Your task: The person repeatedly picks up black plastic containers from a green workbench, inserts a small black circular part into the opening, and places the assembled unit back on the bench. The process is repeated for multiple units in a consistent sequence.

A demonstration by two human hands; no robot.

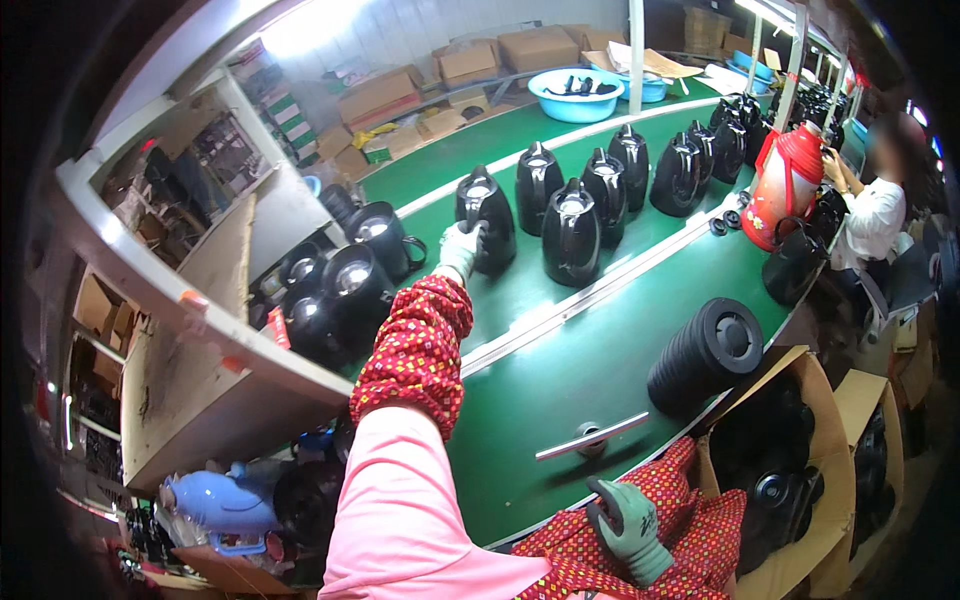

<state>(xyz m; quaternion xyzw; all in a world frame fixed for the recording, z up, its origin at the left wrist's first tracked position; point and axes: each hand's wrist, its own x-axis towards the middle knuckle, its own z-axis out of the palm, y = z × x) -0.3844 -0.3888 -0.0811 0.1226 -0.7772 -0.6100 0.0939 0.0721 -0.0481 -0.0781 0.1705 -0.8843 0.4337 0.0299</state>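
Note:
My left hand (461, 251), in a light glove, reaches far over the green belt and is closed round the handle side of a glossy black vacuum jug (487, 212). The jug stands upright at the near left end of a group of similar black jugs (572, 235). Low at the right, my gloved right hand (632, 530) is held in front of my patterned red apron, with fingers apart and nothing visible in it. Nearest to it on the belt lies a metal crossbar tool with a round hub (592, 440).
A stack of black ribbed discs (703, 358) lies beside an open carton (830, 480) of black parts. More black jugs (355, 275) crowd a shelf at left. A blue basin (575, 96) stands beyond; a red flask (785, 185) is near a co-worker (872, 215) at right.

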